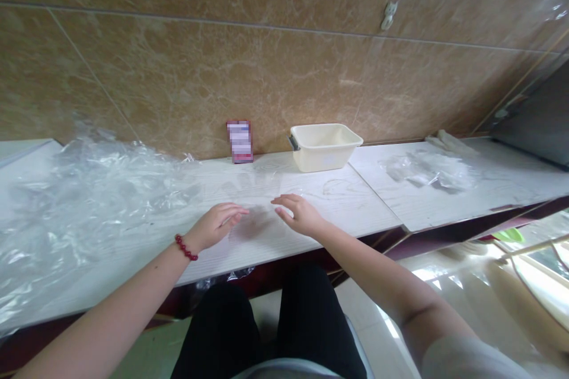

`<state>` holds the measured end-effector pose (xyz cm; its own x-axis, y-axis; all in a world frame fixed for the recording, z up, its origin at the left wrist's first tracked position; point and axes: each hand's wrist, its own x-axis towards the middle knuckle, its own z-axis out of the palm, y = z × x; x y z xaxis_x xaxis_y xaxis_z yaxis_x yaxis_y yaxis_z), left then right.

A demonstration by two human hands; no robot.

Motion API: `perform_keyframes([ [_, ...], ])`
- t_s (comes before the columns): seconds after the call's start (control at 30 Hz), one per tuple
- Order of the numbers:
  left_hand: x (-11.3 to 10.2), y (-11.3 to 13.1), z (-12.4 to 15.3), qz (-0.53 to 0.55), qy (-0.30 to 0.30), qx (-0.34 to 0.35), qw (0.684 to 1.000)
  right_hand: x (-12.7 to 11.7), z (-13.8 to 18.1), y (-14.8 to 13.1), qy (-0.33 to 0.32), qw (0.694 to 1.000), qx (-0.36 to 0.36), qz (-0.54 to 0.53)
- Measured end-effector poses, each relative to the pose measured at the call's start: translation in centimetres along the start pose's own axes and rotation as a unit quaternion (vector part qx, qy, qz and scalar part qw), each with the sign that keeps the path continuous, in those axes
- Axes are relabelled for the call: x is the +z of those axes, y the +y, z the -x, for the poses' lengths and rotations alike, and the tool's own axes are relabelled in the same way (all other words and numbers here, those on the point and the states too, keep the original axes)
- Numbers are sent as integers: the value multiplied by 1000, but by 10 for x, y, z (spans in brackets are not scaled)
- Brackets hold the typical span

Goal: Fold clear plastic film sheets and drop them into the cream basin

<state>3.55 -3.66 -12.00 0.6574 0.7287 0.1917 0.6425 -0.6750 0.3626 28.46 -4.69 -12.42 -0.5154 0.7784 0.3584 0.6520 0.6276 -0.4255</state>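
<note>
My left hand (220, 225) hovers above the white wood-grain counter (311, 243), fingers stretched out and nothing in them. A red bead bracelet (185, 249) circles that wrist. Facing it across a small gap, my right hand (300, 215) is also open, its thumb apart from the fingers. Behind the hands, a cream plastic bin (324, 157) with a grey handle clip stands near the wall. To its left a small dark-red-edged card or phone (240, 142) leans upright against the tiles, its face blurred.
Crumpled clear plastic film (102, 189) spreads over the counter's left side. More clear plastic bags (429, 170) and a pale cloth or glove (448, 142) lie at the right. Brown marble tiles (200, 71) back the counter. A dark grey box-like object (537, 112) stands far right.
</note>
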Motion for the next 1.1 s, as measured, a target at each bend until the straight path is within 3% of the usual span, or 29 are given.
perform_keyframes([
  [0.13,17,13,-26,-40,65,-69,995,6,-32,12,16,998,13,-57],
  [0.23,44,18,-45,-117,70,-75,988,28,-54,19,-27,998,-3,-61],
  [0.4,74,10,-52,-172,45,-155,972,62,-65,34,-80,996,-34,9],
  [0.67,80,6,-49,-201,40,-164,965,66,-72,60,-92,985,-20,145],
  [0.97,82,5,-48,-225,26,-168,959,50,-97,93,-140,975,60,165],
  [1.1,83,7,-48,-235,19,-178,955,44,-106,102,-106,968,118,194],
])
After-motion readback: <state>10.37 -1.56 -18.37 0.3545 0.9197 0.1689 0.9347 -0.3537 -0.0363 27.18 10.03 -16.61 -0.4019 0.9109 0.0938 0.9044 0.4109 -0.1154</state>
